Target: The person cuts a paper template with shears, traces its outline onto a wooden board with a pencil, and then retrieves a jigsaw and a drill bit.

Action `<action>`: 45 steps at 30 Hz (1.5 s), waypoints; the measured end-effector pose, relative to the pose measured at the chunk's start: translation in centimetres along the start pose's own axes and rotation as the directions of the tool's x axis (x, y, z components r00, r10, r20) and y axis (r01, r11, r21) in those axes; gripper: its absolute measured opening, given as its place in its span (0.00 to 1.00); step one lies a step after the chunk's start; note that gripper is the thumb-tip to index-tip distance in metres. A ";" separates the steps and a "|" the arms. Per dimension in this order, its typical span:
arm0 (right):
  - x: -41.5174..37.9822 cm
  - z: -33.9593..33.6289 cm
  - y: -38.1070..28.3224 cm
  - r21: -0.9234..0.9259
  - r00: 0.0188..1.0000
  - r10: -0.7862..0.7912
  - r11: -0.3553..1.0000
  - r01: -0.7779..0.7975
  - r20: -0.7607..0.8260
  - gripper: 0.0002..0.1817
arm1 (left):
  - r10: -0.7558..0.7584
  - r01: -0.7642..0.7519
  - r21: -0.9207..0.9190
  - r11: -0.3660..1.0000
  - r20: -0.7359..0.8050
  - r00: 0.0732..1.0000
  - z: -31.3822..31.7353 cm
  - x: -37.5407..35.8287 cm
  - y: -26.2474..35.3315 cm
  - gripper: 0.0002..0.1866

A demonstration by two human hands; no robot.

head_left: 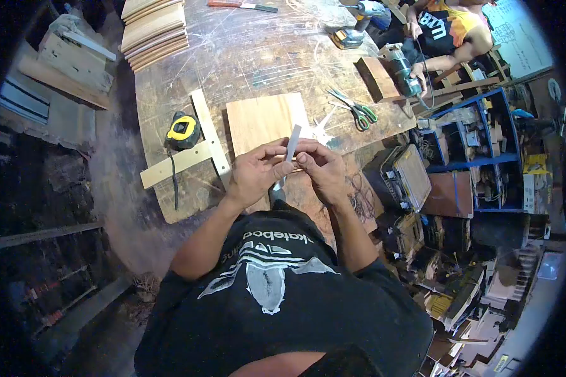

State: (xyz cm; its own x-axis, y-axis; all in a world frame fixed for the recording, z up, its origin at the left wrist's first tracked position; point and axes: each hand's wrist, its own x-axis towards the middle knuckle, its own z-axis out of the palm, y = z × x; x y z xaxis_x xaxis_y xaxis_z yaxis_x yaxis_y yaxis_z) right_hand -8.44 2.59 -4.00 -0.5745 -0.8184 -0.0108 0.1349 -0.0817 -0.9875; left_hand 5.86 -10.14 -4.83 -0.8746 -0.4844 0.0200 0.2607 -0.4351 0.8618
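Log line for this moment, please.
left hand: holds grey strip | right hand: holds same strip | under hands: wood board | nearby: tape measure, scissors

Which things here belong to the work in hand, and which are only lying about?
In hand:
left hand
right hand
thin pale flat strip
square wooden board

Lying about:
yellow-black tape measure
green-handled scissors
wooden T-square
cordless drill

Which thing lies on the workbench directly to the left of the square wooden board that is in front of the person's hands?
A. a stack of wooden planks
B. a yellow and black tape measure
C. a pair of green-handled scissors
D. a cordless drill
B: the yellow and black tape measure lies on the workbench just left of the square wooden board, beside a wooden square.
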 end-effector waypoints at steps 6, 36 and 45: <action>0.4 -1.2 -0.7 0.001 0.999 0.001 1.000 -0.001 0.047 0.14 | 0.070 -0.075 0.113 0.991 0.047 0.996 0.7 0.7 -0.3 0.20; 1.8 -3.7 -1.4 0.052 0.994 0.022 0.998 -0.027 0.104 0.11 | 0.050 -0.049 0.086 0.995 -0.011 0.999 2.8 2.4 -0.8 0.26; 2.6 -4.1 -0.3 0.006 0.993 0.115 0.993 -0.115 0.013 0.06 | 0.045 0.030 0.303 0.953 -0.239 0.970 2.6 2.6 -1.9 0.18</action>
State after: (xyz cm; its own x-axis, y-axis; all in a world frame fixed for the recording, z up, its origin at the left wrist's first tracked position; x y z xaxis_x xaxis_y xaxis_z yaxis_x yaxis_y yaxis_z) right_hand -13.24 2.81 -4.39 -0.5442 -0.8300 -0.1223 0.2048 0.0099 -0.9788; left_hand 2.02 -8.64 -5.10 -0.7391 -0.6707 -0.0623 0.0986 -0.1992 0.9750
